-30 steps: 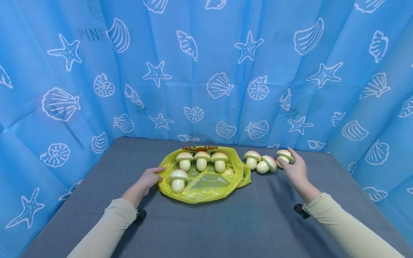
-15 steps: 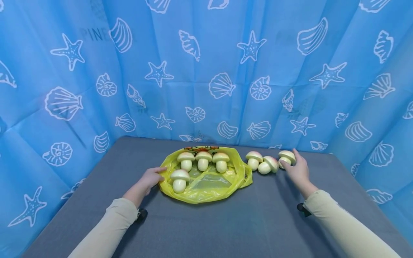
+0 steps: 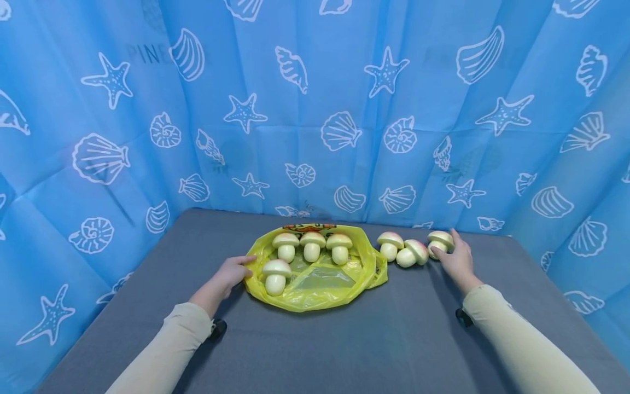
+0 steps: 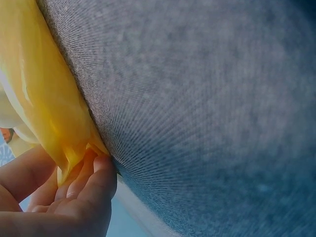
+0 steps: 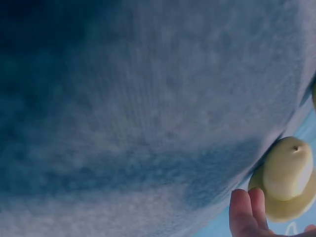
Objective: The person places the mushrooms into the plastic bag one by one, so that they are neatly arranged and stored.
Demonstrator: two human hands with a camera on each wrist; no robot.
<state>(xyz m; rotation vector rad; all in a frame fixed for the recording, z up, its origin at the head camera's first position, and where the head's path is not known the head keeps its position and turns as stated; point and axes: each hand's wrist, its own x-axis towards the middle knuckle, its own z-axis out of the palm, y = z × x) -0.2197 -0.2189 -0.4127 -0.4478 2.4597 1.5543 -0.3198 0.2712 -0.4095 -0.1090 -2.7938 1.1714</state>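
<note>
My left hand (image 3: 229,274) pinches the left edge of a yellow plastic bag (image 3: 315,302), which lies spread open. In the left wrist view, thumb and fingers close on a gathered fold of the bag (image 4: 49,98). Several pale toy mushrooms sit in it: a row along the back, and one mushroom (image 3: 275,278) at the front left. To the right, my right hand (image 3: 459,265) holds the rightmost mushroom (image 3: 441,239), thumb in front of its stem and forefinger behind its cap. The right wrist view shows this mushroom (image 5: 289,170) with fingertips at its cap.
Between the bag and my right hand stand an upright mushroom (image 3: 390,246) and a tilted mushroom (image 3: 412,254). All lie on a grey cloth-covered table (image 3: 344,350). A blue curtain (image 3: 315,142) with white shell prints rises behind the table and at both sides.
The head view has shifted slightly, carrying everything a little to the right. My right hand has settled closer around the rightmost mushroom; the left hand keeps its hold on the bag.
</note>
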